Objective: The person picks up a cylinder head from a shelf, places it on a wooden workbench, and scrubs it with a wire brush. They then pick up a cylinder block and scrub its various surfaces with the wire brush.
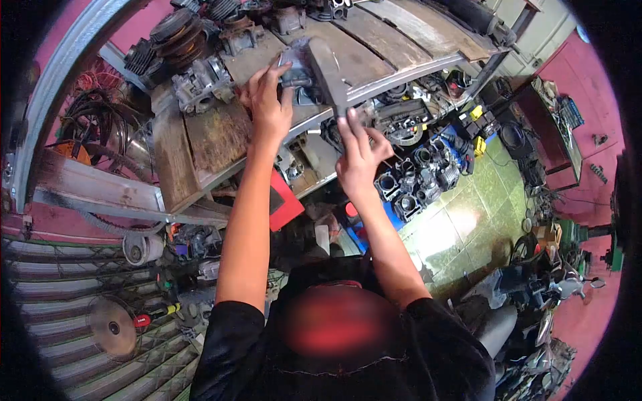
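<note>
My left hand (269, 103) is at the wooden bench's near edge, its thumb and fingers bent against a grey, partly shiny piece (302, 75) whose exact kind I cannot make out. A long flat dark tool (326, 70), broad at its far end and narrower toward me, lies over the right side of that piece. The narrow end is in my right hand (360, 152), with the fingers stretched along it and the thumb bent. Part of the grey piece is hidden beneath the tool. Left of my left hand sits a cast metal engine part (202, 85).
The plank bench (364, 40) carries greasy pulleys (177, 33) and cylinders along its back. Below its edge, several engine blocks (418, 180) stand on a blue surface beside the tiled floor (448, 230). A red box (286, 204) is under the bench; a fan (114, 327) stands lower left.
</note>
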The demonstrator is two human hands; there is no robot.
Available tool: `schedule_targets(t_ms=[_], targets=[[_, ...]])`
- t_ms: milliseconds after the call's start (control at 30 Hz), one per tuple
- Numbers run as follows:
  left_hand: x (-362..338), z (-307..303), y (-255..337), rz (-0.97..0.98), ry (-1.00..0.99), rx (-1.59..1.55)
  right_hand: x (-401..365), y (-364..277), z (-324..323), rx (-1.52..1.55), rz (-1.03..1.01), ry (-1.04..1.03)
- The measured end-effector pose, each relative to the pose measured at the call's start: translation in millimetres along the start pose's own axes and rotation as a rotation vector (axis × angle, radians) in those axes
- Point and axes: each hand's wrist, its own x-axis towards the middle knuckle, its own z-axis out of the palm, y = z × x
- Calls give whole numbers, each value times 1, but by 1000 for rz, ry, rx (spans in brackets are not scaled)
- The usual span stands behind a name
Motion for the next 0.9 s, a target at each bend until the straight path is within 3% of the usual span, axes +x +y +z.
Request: schedule_targets(t_ms=[267,500,767,900], targets=[[-3,0,1,19,10,61,-49,-2,21,38,21,53],[-3,0,-2,48,4,-4,15,-17,0,20,80,-24],[0,-3,2,47,29,-31,-48,4,23,40,16,58],[-1,-2,3,53,25,-15,-32,6,9,19,38,58]])
